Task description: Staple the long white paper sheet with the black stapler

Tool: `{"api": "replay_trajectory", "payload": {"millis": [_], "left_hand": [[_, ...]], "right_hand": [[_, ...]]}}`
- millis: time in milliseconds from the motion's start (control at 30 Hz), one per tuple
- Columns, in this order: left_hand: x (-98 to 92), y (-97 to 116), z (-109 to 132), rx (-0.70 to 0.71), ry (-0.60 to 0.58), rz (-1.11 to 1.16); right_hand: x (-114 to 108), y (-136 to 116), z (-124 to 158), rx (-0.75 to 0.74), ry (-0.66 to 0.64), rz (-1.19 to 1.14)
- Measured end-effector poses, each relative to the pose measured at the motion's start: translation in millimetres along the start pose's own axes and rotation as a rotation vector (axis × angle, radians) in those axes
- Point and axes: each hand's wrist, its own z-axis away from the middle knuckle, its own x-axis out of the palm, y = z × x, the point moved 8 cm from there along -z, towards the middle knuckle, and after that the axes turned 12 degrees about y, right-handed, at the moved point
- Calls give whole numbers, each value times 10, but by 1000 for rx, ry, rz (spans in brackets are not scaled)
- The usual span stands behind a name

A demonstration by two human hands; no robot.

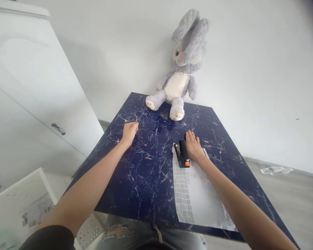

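My right hand (194, 147) lies flat with fingers stretched out on the dark blue marbled table (146, 173), beside a black stapler (183, 153) with an orange tip. The stapler sits on the far end of a white sheet of paper (195, 194) that reaches to the table's near edge. My left hand (129, 133) rests on the table farther left, fingers curled loosely into a fist with nothing visible in it.
A grey plush rabbit (181, 69) sits at the table's far edge against the white wall. A white cabinet (28, 97) stands on the left. A white perforated box (21, 205) is at lower left. A scrap (275, 169) lies on the floor at right.
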Motion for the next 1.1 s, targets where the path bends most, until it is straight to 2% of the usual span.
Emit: {"api": "replay_trajectory", "payload": {"millis": [100,233,367,500,600,733,800,900,1000,1100], "left_hand": [[-25,33,-54,-149,-86,338],[-265,93,-179,-228,-67,587],[-456,107,-254,-212,-23,700],[-470,92,-255,-233,-32,704],[-471,92,-257,-252,-39,712],[-553,95,-294,-235,21,758],[-576,86,-305,-230,45,770],[-524,81,-292,-244,2,798],[-458,70,-263,-268,-35,784],[-399,40,-230,-306,-63,741]], "right_hand": [[170,-243,-183,76,-15,-53],[307,-875,-425,97,3,-160],[342,-1597,-629,149,49,-235],[365,-2237,-781,156,41,-267],[313,-2555,-826,83,57,-308],[155,-2638,-646,-80,109,-339],[123,-2581,-464,-167,73,-350],[111,-2456,-217,-272,21,-359],[117,-2267,-106,-274,9,-333],[96,-1962,-68,-192,36,-309]]}}
